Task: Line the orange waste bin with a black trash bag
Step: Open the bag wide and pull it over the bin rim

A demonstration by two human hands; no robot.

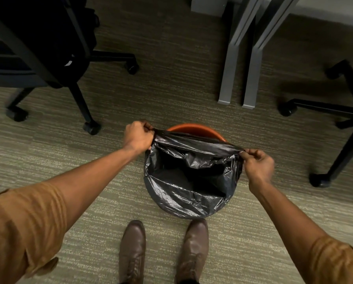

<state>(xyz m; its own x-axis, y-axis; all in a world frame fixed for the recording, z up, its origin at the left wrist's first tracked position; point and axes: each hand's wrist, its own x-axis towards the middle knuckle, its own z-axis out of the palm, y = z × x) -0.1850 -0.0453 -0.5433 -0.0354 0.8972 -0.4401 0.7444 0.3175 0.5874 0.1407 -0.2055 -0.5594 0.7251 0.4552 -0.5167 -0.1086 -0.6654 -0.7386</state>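
Observation:
The orange waste bin [196,129] stands on the carpet in front of my feet; only its far rim shows. A black trash bag [183,193] hangs open inside it and is folded over the near rim and sides. My left hand [137,137] pinches the bag's far edge at the bin's left side. My right hand [258,163] pinches the same edge at the right side. Between the hands the far edge is stretched taut, a little short of the far rim.
A black office chair [48,58] with castors stands at the upper left. Grey desk legs [239,58] rise behind the bin. Another black chair base [335,124] sits at the right. My brown shoes [163,251] are just in front of the bin.

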